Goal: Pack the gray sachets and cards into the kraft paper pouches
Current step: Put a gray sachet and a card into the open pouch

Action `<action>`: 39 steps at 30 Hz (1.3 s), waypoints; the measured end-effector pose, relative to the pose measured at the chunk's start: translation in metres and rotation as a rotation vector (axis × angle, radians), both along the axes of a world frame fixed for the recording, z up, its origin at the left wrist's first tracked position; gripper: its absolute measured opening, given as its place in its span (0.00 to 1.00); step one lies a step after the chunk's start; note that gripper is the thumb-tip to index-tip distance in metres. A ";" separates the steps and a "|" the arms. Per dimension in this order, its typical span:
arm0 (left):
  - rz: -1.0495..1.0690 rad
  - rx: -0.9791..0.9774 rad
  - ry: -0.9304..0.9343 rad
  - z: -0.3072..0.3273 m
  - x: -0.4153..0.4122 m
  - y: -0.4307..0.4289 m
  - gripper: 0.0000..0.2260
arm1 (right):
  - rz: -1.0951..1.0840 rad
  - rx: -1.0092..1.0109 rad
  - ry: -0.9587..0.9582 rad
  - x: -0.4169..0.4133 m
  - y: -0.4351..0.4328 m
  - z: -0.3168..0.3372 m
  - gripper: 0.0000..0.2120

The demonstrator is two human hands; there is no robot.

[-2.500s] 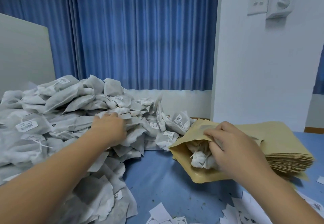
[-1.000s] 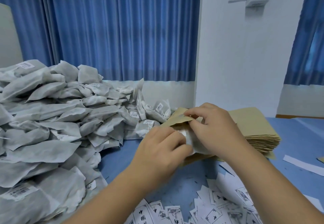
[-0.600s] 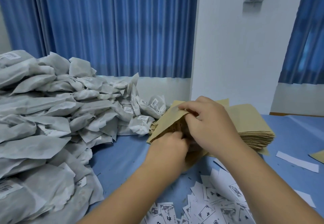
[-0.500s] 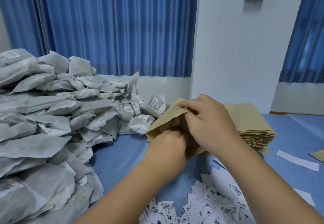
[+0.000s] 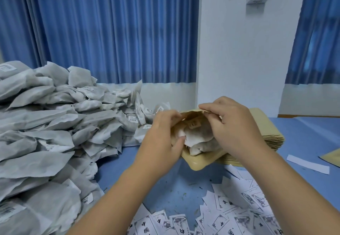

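A kraft paper pouch [image 5: 199, 162] is held up above the blue table with its mouth wide towards me. Gray sachets [image 5: 198, 136] fill its inside, one with a small white label. My left hand [image 5: 162, 135] grips the pouch's left edge, its fingers against the sachets. My right hand [image 5: 232, 126] pinches the top lip and holds the right side. A large heap of gray sachets [image 5: 47, 130] covers the table's left side. White printed cards [image 5: 230, 214] lie scattered at the front, below my arms.
A flat stack of kraft pouches [image 5: 266, 130] lies behind my right hand. A white paper strip [image 5: 307, 164] and a kraft corner [image 5: 332, 156] lie on the blue table [image 5: 303, 137] at right. Blue curtains and a white wall stand behind.
My left hand left the sachet heap and pushed sachets into the pouch. Both hands have since spread the pouch's mouth wider, and its contents show now.
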State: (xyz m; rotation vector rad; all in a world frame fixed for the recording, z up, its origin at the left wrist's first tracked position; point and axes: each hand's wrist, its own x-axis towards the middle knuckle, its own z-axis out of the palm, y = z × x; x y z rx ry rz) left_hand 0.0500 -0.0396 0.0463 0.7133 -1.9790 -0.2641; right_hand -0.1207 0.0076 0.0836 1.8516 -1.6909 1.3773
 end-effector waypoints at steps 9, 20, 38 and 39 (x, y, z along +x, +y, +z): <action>-0.111 0.345 0.112 -0.008 -0.003 -0.012 0.15 | -0.037 0.200 0.208 0.018 0.022 0.016 0.13; -0.097 0.278 0.283 -0.006 -0.015 0.003 0.22 | -0.207 0.702 0.447 0.089 0.063 -0.008 0.19; -0.108 0.106 0.210 0.003 -0.033 0.034 0.24 | -0.368 0.899 0.699 0.039 0.004 0.005 0.21; -0.116 0.105 0.238 0.003 -0.033 0.035 0.24 | -0.370 0.881 0.657 0.038 0.006 0.007 0.22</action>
